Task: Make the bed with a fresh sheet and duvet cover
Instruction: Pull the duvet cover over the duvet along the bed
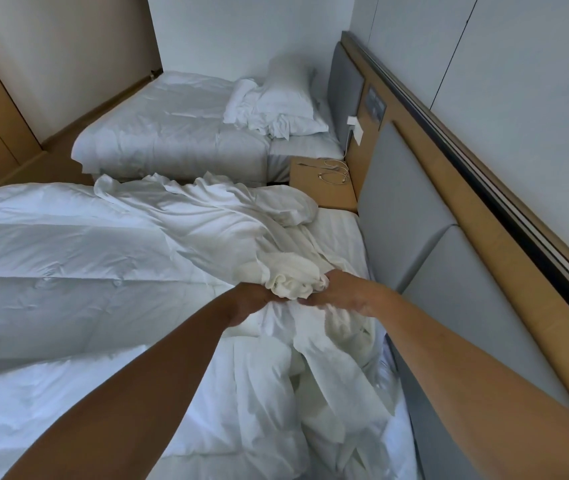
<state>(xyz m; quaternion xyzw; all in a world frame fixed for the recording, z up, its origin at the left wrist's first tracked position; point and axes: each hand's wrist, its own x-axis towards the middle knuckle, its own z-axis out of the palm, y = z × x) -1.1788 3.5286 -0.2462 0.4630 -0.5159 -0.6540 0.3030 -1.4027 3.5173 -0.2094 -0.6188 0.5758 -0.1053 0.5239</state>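
Gripping one bunched wad of the loose white cloth (291, 284), the left hand (253, 301) and the right hand (343, 294) sit close together with fingers curled tight into its folds; whether it is the sheet or the duvet cover I cannot tell. The cloth trails in crumpled folds over the quilted duvet (68, 254) on the near bed (341, 233), beside the grey padded headboard (407, 209). A pillow (290, 95) and more rumpled linen lie on the far bed (172, 133).

Head-worn view, looking down (close) across the bed (341, 233).
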